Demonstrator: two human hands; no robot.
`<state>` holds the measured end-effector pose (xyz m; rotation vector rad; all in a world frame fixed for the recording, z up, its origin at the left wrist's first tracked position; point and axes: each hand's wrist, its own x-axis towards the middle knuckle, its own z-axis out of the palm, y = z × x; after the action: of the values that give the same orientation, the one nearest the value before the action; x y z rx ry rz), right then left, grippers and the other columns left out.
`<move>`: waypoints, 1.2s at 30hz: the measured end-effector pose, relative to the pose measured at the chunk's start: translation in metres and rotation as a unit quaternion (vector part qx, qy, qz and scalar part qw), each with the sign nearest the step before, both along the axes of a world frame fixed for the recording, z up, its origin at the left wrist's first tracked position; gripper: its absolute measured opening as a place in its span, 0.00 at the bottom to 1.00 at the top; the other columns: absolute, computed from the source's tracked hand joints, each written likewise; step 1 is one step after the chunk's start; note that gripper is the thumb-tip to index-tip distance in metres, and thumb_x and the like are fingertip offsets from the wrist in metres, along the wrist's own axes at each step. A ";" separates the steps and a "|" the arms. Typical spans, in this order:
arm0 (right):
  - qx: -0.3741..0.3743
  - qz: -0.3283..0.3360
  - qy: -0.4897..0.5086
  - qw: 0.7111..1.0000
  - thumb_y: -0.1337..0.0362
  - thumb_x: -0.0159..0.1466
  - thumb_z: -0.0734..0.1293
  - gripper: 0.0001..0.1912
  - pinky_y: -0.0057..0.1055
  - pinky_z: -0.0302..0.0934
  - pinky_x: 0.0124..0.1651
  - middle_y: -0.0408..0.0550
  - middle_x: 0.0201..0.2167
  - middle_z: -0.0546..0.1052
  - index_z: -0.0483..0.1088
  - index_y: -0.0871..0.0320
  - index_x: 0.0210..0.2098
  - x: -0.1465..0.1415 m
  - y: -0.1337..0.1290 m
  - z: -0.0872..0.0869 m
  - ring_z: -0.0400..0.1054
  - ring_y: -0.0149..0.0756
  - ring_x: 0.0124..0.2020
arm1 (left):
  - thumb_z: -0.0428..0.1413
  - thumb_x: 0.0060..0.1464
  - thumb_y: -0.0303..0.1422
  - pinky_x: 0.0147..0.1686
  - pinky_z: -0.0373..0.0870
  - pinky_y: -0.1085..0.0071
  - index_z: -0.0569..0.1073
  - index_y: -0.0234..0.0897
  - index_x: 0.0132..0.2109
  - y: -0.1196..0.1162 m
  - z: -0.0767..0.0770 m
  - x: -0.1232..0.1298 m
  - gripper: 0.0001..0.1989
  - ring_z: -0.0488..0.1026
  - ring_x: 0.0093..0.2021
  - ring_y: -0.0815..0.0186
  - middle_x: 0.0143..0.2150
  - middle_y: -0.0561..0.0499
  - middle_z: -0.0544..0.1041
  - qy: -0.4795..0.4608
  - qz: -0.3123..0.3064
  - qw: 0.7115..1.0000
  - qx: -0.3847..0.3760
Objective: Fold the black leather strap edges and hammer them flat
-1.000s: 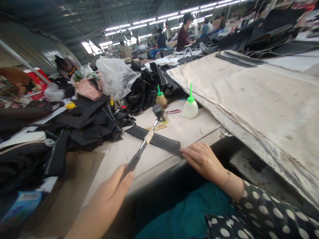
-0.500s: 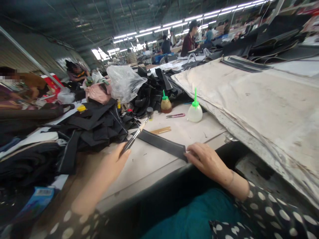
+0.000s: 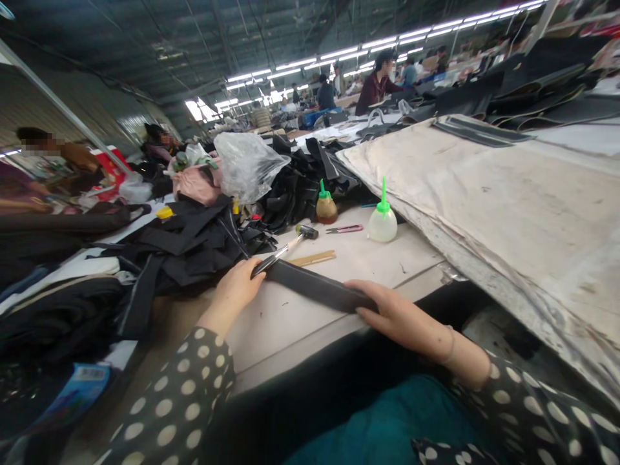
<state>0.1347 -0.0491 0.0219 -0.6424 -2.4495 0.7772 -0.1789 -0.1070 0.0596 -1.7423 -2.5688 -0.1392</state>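
Note:
My left hand is closed around the dark grip of a small hammer. The hammer's head lies low over the worktable, by a thin wooden stick. A long dark strip of material stretches between my hands, its far end beside the hammer handle. My right hand grips the near end, thumb below and fingers on top. Past the strip are pink-handled thread snips, a squeeze bottle of brown liquid and a squeeze bottle of whitish liquid, both with green nozzles.
Black cut pieces are heaped on the left, with a clear plastic bag behind them. A pale, cloth-covered board slants along the right, bearing dark strips. Several people work farther back.
The hammer has swung down from raised to low, its head now turned right. My right hand has moved from pinching the strip's end to a fuller hold over it.

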 end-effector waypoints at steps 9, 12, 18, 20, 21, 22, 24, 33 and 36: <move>-0.134 0.097 0.004 0.986 0.61 0.61 0.61 0.13 0.34 0.65 0.45 0.49 0.41 0.74 0.71 0.53 0.43 0.062 -0.007 0.051 0.69 0.40 0.42 | 0.45 0.59 0.39 0.57 0.56 0.66 0.69 0.37 0.51 -0.011 0.022 0.097 0.18 0.63 0.55 0.62 0.54 0.47 0.70 -0.216 -0.297 0.930 0.032; -0.171 0.041 0.034 0.984 0.53 0.58 0.63 0.15 0.36 0.67 0.42 0.51 0.37 0.75 0.73 0.52 0.41 0.074 -0.009 0.060 0.70 0.43 0.39 | 0.43 0.60 0.39 0.49 0.62 0.73 0.72 0.38 0.48 -0.024 0.038 0.137 0.18 0.69 0.47 0.66 0.47 0.50 0.74 -0.362 -0.349 0.861 -0.070; -0.209 -0.066 0.097 0.971 0.48 0.53 0.67 0.18 0.36 0.69 0.41 0.49 0.40 0.74 0.73 0.49 0.39 0.078 0.002 0.046 0.69 0.46 0.41 | 0.50 0.56 0.40 0.40 0.65 0.76 0.73 0.36 0.46 -0.043 0.040 0.147 0.16 0.70 0.39 0.67 0.40 0.52 0.76 -0.496 -0.278 0.815 -0.111; -0.226 -0.065 0.104 0.966 0.49 0.52 0.68 0.21 0.35 0.68 0.43 0.48 0.43 0.73 0.72 0.48 0.44 0.070 0.007 0.037 0.68 0.46 0.44 | 0.51 0.55 0.39 0.39 0.64 0.75 0.75 0.36 0.42 -0.047 0.031 0.144 0.14 0.70 0.38 0.67 0.37 0.52 0.76 -0.496 -0.240 0.829 -0.097; -0.236 -0.066 0.115 0.963 0.50 0.53 0.68 0.23 0.35 0.68 0.43 0.48 0.44 0.73 0.70 0.47 0.47 0.065 0.010 0.033 0.68 0.44 0.44 | 0.51 0.54 0.39 0.39 0.64 0.74 0.75 0.35 0.40 -0.049 0.027 0.142 0.14 0.70 0.37 0.66 0.36 0.52 0.76 -0.500 -0.217 0.834 -0.088; -0.246 -0.070 0.131 0.958 0.50 0.55 0.67 0.24 0.34 0.67 0.44 0.48 0.43 0.73 0.68 0.47 0.50 0.059 0.013 0.028 0.69 0.43 0.43 | 0.51 0.54 0.39 0.39 0.65 0.73 0.75 0.35 0.39 -0.051 0.024 0.140 0.14 0.70 0.37 0.66 0.35 0.52 0.76 -0.511 -0.191 0.835 -0.079; -0.262 -0.087 0.175 0.945 0.50 0.58 0.64 0.25 0.33 0.67 0.42 0.48 0.39 0.74 0.64 0.49 0.53 0.047 0.023 0.018 0.69 0.38 0.39 | 0.52 0.53 0.40 0.38 0.66 0.72 0.75 0.34 0.40 -0.054 0.023 0.130 0.14 0.71 0.37 0.65 0.36 0.51 0.77 -0.545 -0.136 0.825 -0.062; -0.243 -0.079 0.158 0.954 0.46 0.58 0.62 0.28 0.33 0.65 0.35 0.49 0.31 0.73 0.66 0.58 0.50 0.008 0.046 -0.018 0.67 0.35 0.30 | 0.48 0.56 0.37 0.46 0.68 0.62 0.67 0.32 0.54 -0.045 0.122 -0.029 0.20 0.72 0.46 0.59 0.45 0.46 0.76 -0.151 0.095 0.931 0.318; -0.193 -0.083 0.125 0.970 0.47 0.59 0.61 0.27 0.34 0.64 0.38 0.47 0.31 0.72 0.66 0.58 0.51 0.002 0.040 -0.025 0.67 0.36 0.32 | 0.49 0.55 0.33 0.58 0.53 0.60 0.68 0.32 0.52 -0.032 0.147 -0.070 0.18 0.59 0.59 0.54 0.54 0.46 0.69 -0.032 0.088 0.940 0.329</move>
<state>0.1371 -0.0089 -0.0036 -0.8221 -2.0038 1.2015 -0.2489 -0.1389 0.2068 -1.2645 -2.2958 -0.9341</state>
